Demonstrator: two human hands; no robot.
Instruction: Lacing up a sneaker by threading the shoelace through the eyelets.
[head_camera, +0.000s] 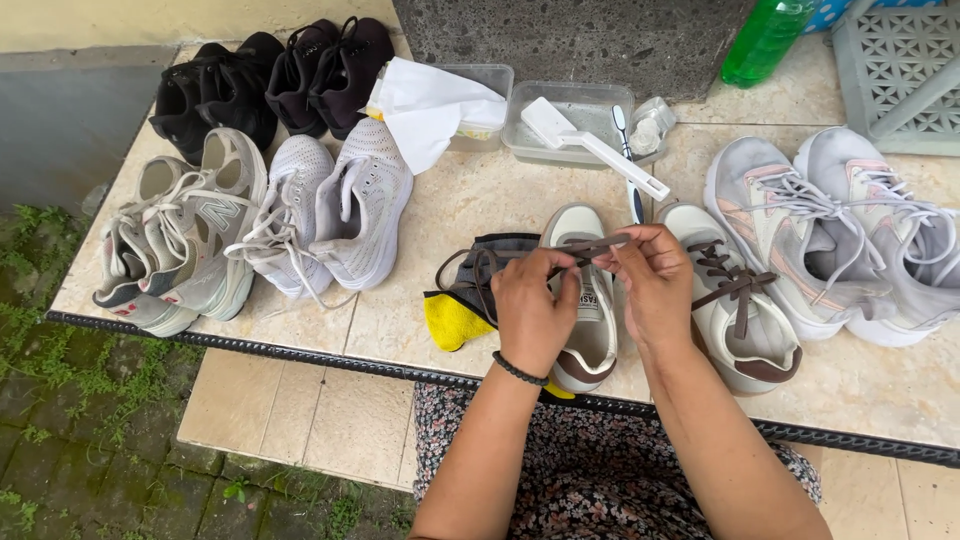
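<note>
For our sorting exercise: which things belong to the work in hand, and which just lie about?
In hand: left hand, right hand, brown lace, cream shoe, its laced partner.
Lying about: black shoes, grey shoes, green bottle, brush.

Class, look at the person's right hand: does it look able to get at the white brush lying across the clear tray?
Probably yes. The right hand pinches a brown lace, so it is occupied, but the white brush lies just beyond it on the clear tray with nothing between.

Both hands (590, 290) pinching brown shoelace (590, 244), over cream shoe (585, 340)
</note>
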